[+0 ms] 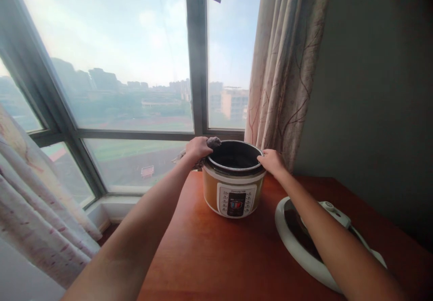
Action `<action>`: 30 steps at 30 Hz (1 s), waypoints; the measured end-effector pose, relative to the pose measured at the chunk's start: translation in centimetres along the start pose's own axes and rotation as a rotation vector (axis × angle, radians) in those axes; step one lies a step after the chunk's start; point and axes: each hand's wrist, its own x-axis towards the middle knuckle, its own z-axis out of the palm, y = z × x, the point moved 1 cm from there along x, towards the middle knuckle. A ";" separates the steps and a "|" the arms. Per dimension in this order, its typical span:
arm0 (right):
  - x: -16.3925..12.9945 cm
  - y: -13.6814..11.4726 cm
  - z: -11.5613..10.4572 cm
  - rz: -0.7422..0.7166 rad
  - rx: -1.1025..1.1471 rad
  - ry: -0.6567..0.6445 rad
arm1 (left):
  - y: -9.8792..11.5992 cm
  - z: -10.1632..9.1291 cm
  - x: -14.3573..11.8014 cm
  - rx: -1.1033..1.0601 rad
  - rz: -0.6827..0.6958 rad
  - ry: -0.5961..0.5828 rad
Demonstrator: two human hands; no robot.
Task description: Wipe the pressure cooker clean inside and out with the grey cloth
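A gold and white rice cooker [211, 190] stands on the table, its control panel facing me. Its dark inner pot [237, 154] is uncovered, with the silvery rim slightly above the body. My left hand [198, 148] is closed around a crumpled grey cloth [214, 142] at the left side of that rim. On the opposite side, my right hand [273, 161] pinches the pot's rim between thumb and fingers. The inside of the pot looks black, and I cannot make out anything in it.
A white-rimmed lid [283, 222] with a dark centre lies at the right, partly hidden under my right forearm. The reddish-brown wooden table [192, 260] reaches towards the window [135, 66]. Curtains [287, 57] hang on both sides, and a dark wall [365, 89] stands at the right.
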 end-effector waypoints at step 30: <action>4.4 -1.1 1.5 0.088 0.148 0.094 | -0.4 1.6 7.7 -0.184 0.020 0.012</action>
